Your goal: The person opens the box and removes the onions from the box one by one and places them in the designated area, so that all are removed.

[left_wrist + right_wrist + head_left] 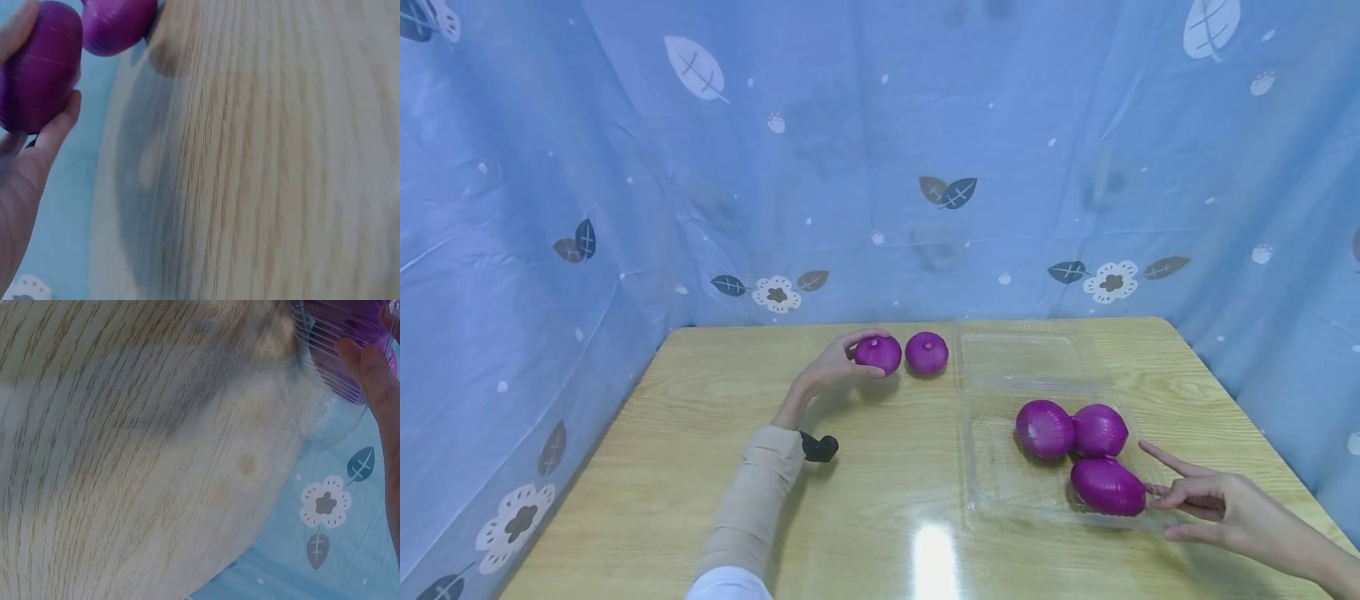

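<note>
At the back of the table my left hand [842, 361] grips a purple onion [878, 355] between fingers and thumb. In the left wrist view this onion [40, 69] fills the grasp. Just right of it sits a second onion [927, 353] on the table. My right hand [1232, 508] is at the right side of a clear plastic container [992, 496], its index finger extended and its fingertips against the container's wall. Inside the container lie three onions: one at left [1045, 429], one at right [1101, 431] and one in front [1108, 487].
The container's clear lid [1026, 354] lies folded back behind it. A black object [820, 448] juts out beside the left sleeve at the wrist. Blue patterned curtains [865, 150] border the wooden table [700, 500] at the back and sides.
</note>
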